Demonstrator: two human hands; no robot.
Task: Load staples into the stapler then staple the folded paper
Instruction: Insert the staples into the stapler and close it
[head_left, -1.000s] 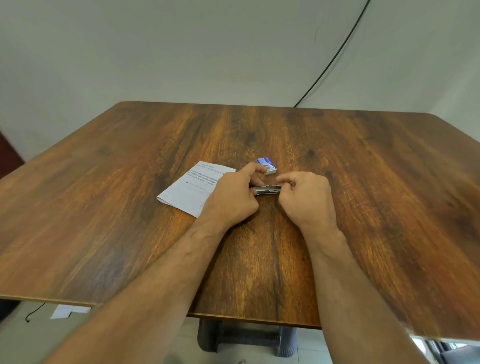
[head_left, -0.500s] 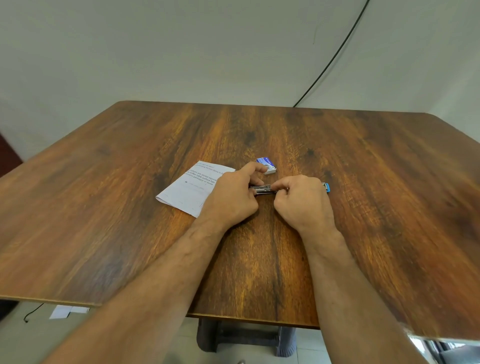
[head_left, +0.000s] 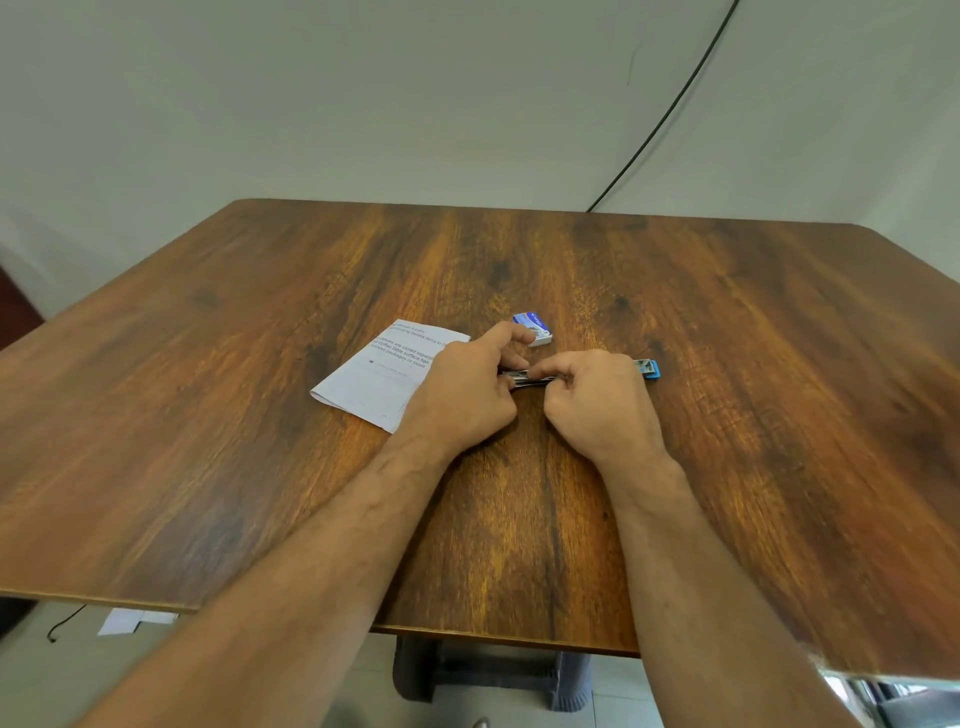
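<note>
**While both hands held the stapler, the loading step needed a steady base and a straight feed**

While the stapler (head_left: 530, 376) lay low over the middle of the table (head_left: 727, 467), roughly level and running left to right, both hands were curled round it. Its metal body showed in the gap between them, and a blue end (head_left: 650, 370) stuck out past the right hand (head_left: 602, 410). The left hand (head_left: 462, 395) gripped the left part, thumb and forefinger arched over the top; the right hand pinched the metal rail from above with its knuckles bunched. Whether the magazine was open, or whether any staples were in it, could not be told, since the fingers hid the channel.

By my judgement the step in hand was the loading itself. To do it well, the left hand should have pinned the body so it could not roll, while the right worked only along the rail's own line; a sideways push would likely have jammed a strip or bent it. The blue end looked like a sliding part, so it probably wanted a firm, square press home before any stapling.

Just beyond the hands, toward the far edge, sat a small blue and white box (head_left: 532, 328), presumably of staples, near but apart from the left forefinger. The folded paper (head_left: 379, 379) lay flat to the left, its right part under the left hand, within easy reach for the stapling, which was not yet done.
</note>
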